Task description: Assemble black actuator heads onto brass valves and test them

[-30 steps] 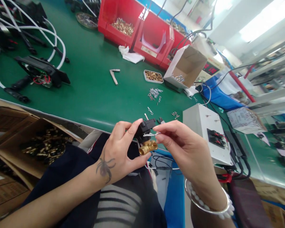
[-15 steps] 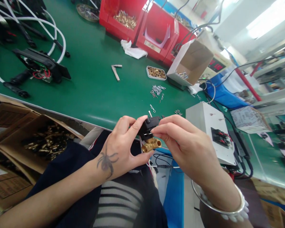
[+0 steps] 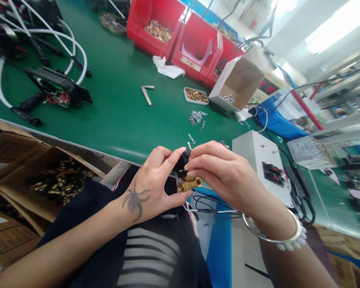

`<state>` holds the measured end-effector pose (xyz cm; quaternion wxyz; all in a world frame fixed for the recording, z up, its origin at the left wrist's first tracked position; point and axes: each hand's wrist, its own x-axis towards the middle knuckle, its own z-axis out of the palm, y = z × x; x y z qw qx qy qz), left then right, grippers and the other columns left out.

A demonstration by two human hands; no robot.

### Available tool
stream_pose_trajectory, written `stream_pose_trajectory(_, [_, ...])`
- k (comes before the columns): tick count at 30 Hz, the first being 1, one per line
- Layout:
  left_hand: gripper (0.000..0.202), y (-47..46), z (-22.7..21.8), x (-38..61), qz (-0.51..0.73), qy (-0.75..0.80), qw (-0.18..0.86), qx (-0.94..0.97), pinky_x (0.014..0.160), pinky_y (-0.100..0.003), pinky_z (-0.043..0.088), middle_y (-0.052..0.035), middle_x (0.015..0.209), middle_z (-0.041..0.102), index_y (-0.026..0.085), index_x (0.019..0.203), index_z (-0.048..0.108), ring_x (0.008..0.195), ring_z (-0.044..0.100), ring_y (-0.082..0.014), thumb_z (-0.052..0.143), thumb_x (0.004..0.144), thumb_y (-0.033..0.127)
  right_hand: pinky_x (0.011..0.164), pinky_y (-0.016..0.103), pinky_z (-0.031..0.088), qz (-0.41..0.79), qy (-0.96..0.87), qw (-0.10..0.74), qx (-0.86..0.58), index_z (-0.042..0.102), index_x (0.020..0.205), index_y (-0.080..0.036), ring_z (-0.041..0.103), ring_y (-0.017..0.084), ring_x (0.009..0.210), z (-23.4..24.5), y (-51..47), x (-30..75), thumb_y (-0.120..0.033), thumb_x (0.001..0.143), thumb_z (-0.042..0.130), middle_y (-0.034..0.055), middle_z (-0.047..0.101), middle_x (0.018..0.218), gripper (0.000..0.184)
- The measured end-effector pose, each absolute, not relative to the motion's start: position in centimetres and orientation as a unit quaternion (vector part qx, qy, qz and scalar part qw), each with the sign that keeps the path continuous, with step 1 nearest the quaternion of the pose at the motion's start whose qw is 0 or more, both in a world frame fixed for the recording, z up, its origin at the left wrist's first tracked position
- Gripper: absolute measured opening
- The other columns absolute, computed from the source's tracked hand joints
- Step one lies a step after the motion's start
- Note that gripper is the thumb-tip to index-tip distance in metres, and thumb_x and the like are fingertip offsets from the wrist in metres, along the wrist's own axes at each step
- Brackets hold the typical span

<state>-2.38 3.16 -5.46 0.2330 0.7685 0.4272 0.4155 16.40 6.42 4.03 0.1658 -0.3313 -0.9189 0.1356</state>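
A small valve with a black plastic top [image 3: 182,159] and a brass body [image 3: 189,183] is held over my lap at the near table edge. My left hand [image 3: 151,184], with a spider tattoo on its back, grips the valve from the left, thumb on the black top. My right hand [image 3: 225,172] is closed over the black top from the right, fingers pinched against it; the thin wire clip seen earlier is hidden under them. A pile of silver wire clips [image 3: 197,117] lies on the green mat beyond.
Green mat [image 3: 120,108] with a white tray of brass fittings [image 3: 195,95], an open cardboard box [image 3: 235,85], red bins [image 3: 180,38], a metal tool [image 3: 147,94], black parts and white hoses at left. A white switch box [image 3: 262,168] stands right. Cardboard boxes of brass parts [image 3: 57,180] sit lower left.
My right hand has moved left and closed over the valve's black top, hiding the wire clip it pinched a second ago. The left hand keeps its grip on the valve.
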Motion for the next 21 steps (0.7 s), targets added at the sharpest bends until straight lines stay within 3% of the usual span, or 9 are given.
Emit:
stream_pose_trajectory(3, [0.072, 3.3, -5.5, -2.4, 0.413, 0.431, 0.238, 0.766, 0.090, -0.034, 0.056, -0.0104, 0.111, 0.055, 0.005, 0.142, 0.049, 0.100, 0.058, -0.0219, 0.074, 0.081, 0.035, 0.083, 0.031, 0.056, 0.148, -0.835, 0.262, -0.460, 0.062, 0.123, -0.024, 0.065, 0.017, 0.092, 3.4, 6.5, 18.4, -0.027, 0.092, 0.069, 0.0044, 0.065, 0.108, 0.032])
stream_pose_trajectory(5, [0.073, 3.4, -5.5, -2.5, 0.413, 0.438, 0.242, 0.761, 0.090, -0.034, 0.056, -0.0102, 0.112, 0.055, 0.005, 0.142, 0.049, 0.100, 0.058, -0.0214, 0.075, 0.080, 0.034, 0.076, 0.032, 0.057, 0.111, -0.773, 0.287, -0.555, 0.063, 0.121, -0.021, 0.065, 0.017, 0.081, 1.8, 6.1, 20.0, -0.033, 0.093, 0.067, 0.0032, 0.065, 0.095, 0.031])
stream_pose_trajectory(7, [0.074, 3.4, -5.5, -2.5, 0.414, 0.442, 0.245, 0.757, 0.090, -0.033, 0.057, -0.0099, 0.112, 0.055, 0.006, 0.142, 0.048, 0.099, 0.059, -0.0208, 0.075, 0.079, 0.034, 0.070, 0.034, 0.057, 0.087, -0.759, 0.206, -0.612, 0.064, 0.119, -0.016, 0.064, 0.019, 0.073, -0.6, 5.3, 21.2, -0.037, 0.094, 0.064, 0.0042, 0.065, 0.085, 0.033])
stream_pose_trajectory(9, [0.074, 3.4, -5.5, -2.6, 0.416, 0.443, 0.245, 0.755, 0.090, -0.033, 0.057, -0.0097, 0.111, 0.055, 0.006, 0.142, 0.049, 0.098, 0.060, -0.0206, 0.075, 0.079, 0.033, 0.070, 0.038, 0.058, 0.077, -0.773, 0.124, -0.618, 0.064, 0.122, -0.013, 0.066, 0.023, 0.076, -2.9, 4.0, 21.8, -0.039, 0.098, 0.055, 0.0088, 0.066, 0.087, 0.037])
stream_pose_trajectory(12, [0.073, 3.4, -5.5, -2.6, 0.418, 0.439, 0.245, 0.757, 0.090, -0.034, 0.058, -0.0101, 0.111, 0.055, 0.005, 0.140, 0.049, 0.098, 0.060, -0.0210, 0.075, 0.079, 0.033, 0.087, 0.048, 0.057, 0.006, -0.771, 0.092, -0.631, 0.055, 0.139, -0.012, 0.065, 0.033, 0.106, -5.3, 2.0, 22.0, -0.051, 0.099, 0.048, 0.0212, 0.064, 0.116, 0.056])
stream_pose_trajectory(15, [0.072, 3.3, -5.3, -2.5, 0.416, 0.439, 0.245, 0.758, 0.089, -0.035, 0.058, -0.0108, 0.111, 0.056, 0.004, 0.140, 0.050, 0.098, 0.061, -0.0215, 0.075, 0.079, 0.032, 0.100, 0.059, 0.051, -0.065, -0.761, 0.033, -0.645, 0.041, 0.152, -0.007, 0.051, 0.045, 0.133, -6.0, 1.0, 22.3, -0.069, 0.094, 0.043, 0.0314, 0.047, 0.146, 0.084])
stream_pose_trajectory(21, [0.071, 3.3, -5.1, -2.4, 0.414, 0.437, 0.239, 0.762, 0.089, -0.037, 0.058, -0.0114, 0.110, 0.055, 0.003, 0.139, 0.051, 0.098, 0.061, -0.0226, 0.074, 0.079, 0.032, 0.106, 0.065, 0.045, 0.015, -0.764, -0.014, -0.645, 0.038, 0.153, -0.005, 0.048, 0.048, 0.136, -4.7, 1.1, 22.9, -0.082, 0.084, 0.045, 0.0339, 0.044, 0.150, 0.104])
